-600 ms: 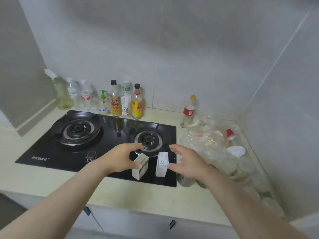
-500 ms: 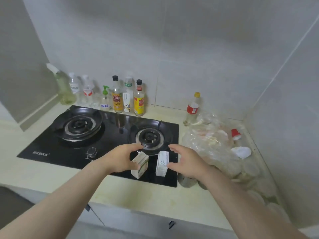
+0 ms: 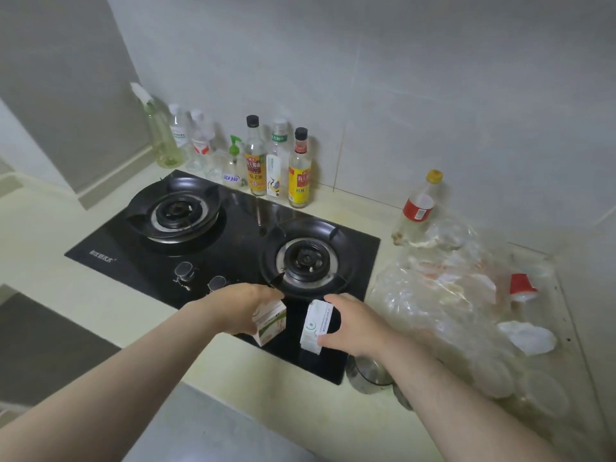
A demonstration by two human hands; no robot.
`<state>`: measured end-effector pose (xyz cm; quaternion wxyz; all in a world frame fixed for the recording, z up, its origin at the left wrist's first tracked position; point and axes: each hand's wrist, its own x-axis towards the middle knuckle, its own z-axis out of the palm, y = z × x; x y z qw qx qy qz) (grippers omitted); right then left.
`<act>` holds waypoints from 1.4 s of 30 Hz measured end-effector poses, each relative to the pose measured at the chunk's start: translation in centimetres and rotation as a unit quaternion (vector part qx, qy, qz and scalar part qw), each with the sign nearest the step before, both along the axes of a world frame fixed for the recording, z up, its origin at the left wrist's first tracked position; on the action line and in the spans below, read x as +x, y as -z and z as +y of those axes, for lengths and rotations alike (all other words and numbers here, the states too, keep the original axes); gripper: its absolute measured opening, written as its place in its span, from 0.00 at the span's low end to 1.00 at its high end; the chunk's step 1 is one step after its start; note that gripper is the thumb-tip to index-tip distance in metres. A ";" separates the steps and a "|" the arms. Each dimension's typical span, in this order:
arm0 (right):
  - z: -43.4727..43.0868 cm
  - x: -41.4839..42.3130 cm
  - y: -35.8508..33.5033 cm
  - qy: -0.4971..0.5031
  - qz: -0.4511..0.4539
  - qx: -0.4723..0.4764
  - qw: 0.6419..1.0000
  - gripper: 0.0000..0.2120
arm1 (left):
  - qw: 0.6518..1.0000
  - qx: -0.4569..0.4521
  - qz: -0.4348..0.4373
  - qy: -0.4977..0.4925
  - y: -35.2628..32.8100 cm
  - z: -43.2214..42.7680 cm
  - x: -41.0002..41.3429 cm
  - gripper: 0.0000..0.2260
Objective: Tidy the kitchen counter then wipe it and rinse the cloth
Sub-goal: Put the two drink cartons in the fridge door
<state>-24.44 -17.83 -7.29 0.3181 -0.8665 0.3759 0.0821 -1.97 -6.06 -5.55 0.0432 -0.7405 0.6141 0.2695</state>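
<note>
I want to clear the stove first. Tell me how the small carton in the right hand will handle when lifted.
The small carton looks like thin cardboard, so probably light and stiff, though a hard squeeze may dent it. The right hand pinches it easily. Standing tall and narrow on the glossy stove top, it may tip or slide if nudged.

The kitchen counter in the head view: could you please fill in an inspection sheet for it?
Surface: pale counter, black two-burner hob inset.
Job's things: two small cartons, left carton, right carton, on the hob's front edge; no cloth seen.
Clutter: bottles along the wall; plastic bags, red cap at right.
Hands: left hand grips the left carton; right hand grips the right one.
Cables: nothing seen.
Surroundings: grey tiled walls.
</note>
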 end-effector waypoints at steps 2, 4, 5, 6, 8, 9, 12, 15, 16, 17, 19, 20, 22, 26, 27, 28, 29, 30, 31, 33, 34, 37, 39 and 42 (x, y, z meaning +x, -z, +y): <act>-0.2 0.1 0.5 -0.013 0.000 0.005 1.000 0.41 | 1.000 0.004 -0.002 -0.016 0.1 -0.1 -0.3 0.36; -0.4 0.3 0.9 -0.024 -0.002 0.006 1.000 0.38 | 1.000 0.000 -0.001 -0.027 0.2 -0.2 -0.6 0.35; -0.4 0.4 1.0 -0.026 -0.005 0.009 1.000 0.35 | 0.999 -0.005 0.001 -0.034 0.4 -0.2 -0.7 0.35; -0.4 0.5 1.0 -0.026 -0.010 0.012 1.000 0.33 | 0.999 -0.011 0.005 -0.043 0.4 -0.2 -0.8 0.34; -0.5 0.6 1.1 -0.023 -0.026 0.019 0.999 0.29 | 0.997 -0.030 0.013 -0.071 0.4 0.1 -1.2 0.31; -0.5 0.6 1.0 -0.025 -0.035 0.020 0.999 0.28 | 0.995 -0.043 0.019 -0.085 0.4 0.4 -1.3 0.30; -0.7 0.6 0.7 -0.029 -0.068 0.039 0.996 0.29 | 0.981 -0.083 0.058 -0.167 0.0 1.6 -1.9 0.27; -0.5 1.0 0.0 -0.023 -0.115 0.068 0.991 0.31 | 0.947 -0.141 0.112 -0.266 -1.3 3.2 -2.5 0.24; -0.3 1.3 -0.5 -0.020 -0.129 0.081 0.988 0.32 | 0.934 -0.164 0.130 -0.290 -1.7 3.9 -2.6 0.23; -0.1 1.8 -1.1 -0.018 -0.146 0.094 0.985 0.33 | 0.920 -0.188 0.145 -0.311 -2.2 4.7 -2.8 0.21; 0.5 2.7 -2.3 -0.029 -0.180 0.114 0.977 0.30 | 0.892 -0.230 0.171 -0.350 -3.4 6.6 -3.1 0.21; 1.0 3.2 -3.0 -0.038 -0.195 0.122 0.972 0.29 | 0.876 -0.248 0.184 -0.371 -3.9 7.6 -3.1 0.21; 2.2 4.3 -4.6 -0.047 -0.229 0.147 0.961 0.28 | 0.838 -0.294 0.207 -0.410 -5.2 9.9 -3.4 0.21; 5.8 6.6 -7.8 -0.080 -0.280 0.202 0.935 0.29 | 0.756 -0.371 0.235 -0.485 -7.2 15.4 -4.0 0.23; 6.9 7.1 -8.5 -0.091 -0.288 0.212 0.929 0.28 | 0.738 -0.389 0.233 -0.500 -7.6 17.1 -4.2 0.23; 8.1 7.5 -9.2 -0.105 -0.296 0.221 0.924 0.28 | 0.723 -0.403 0.229 -0.512 -8.0 18.8 -4.5 0.23; 9.5 7.9 -9.8 -0.119 -0.303 0.229 0.917 0.28 | 0.712 -0.412 0.224 -0.522 -8.5 20.6 -4.9 0.23; 10.9 8.2 -10.4 -0.135 -0.309 0.238 0.911 0.28 | 0.703 -0.419 0.220 -0.530 -8.9 22.4 -5.3 0.24; 12.5 8.6 -11.0 -0.149 -0.311 0.248 0.905 0.28 | 0.694 -0.424 0.218 -0.539 -9.4 24.3 -5.9 0.24; 16.0 9.0 -12.3 -0.175 -0.312 0.271 0.894 0.27 | 0.668 -0.435 0.214 -0.564 -10.3 28.3 -7.2 0.26; 17.8 9.1 -12.9 -0.194 -0.310 0.279 0.888 0.26 | 0.655 -0.439 0.209 -0.578 -10.7 30.3 -7.9 0.27; 23.5 9.0 -14.8 -0.260 -0.296 0.293 0.871 0.24 | 0.632 -0.441 0.182 -0.611 -11.9 36.6 -10.8 0.33; 27.5 8.6 -16.0 -0.302 -0.286 0.304 0.857 0.26 | 0.610 -0.446 0.166 -0.633 -12.9 40.6 -13.1 0.34; 33.3 7.9 -17.4 -0.354 -0.270 0.310 0.840 0.29 | 0.579 -0.459 0.146 -0.658 -13.9 46.5 -16.9 0.25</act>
